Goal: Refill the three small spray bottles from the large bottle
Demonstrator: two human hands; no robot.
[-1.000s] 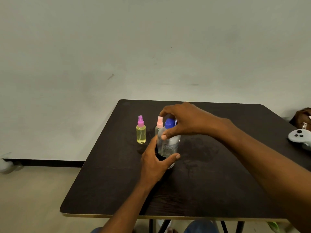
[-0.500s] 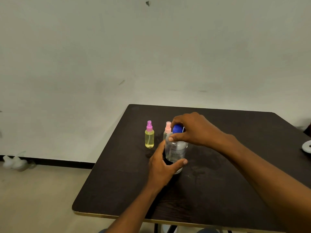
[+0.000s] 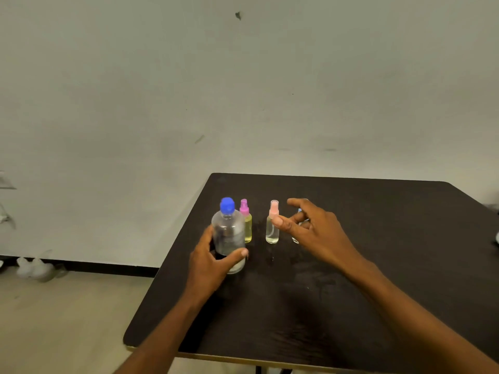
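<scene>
Head view: left hand [image 3: 209, 265] wraps the large bottle [image 3: 229, 233], upright near the table [image 3: 378, 265] left edge, blue cap [image 3: 227, 205] on. Right hand [image 3: 316, 233] hovers empty, fingers spread, thumb just right of the pink-topped spray bottle [image 3: 272, 225], upright, nearer this hand. Yellow spray bottle [image 3: 247, 222] stands just behind the large bottle; third mostly hidden behind the right hand.

On the dark table [image 3: 378, 292], the left hand [image 3: 210, 265] grips the upright large bottle [image 3: 228, 233], blue cap [image 3: 227, 205] on. Just beside it stands a yellow spray bottle [image 3: 247, 225], then a clear one [image 3: 272, 225]. The right hand [image 3: 316, 233] hovers spread-fingered, partly hiding a third bottle [image 3: 296, 238].
</scene>
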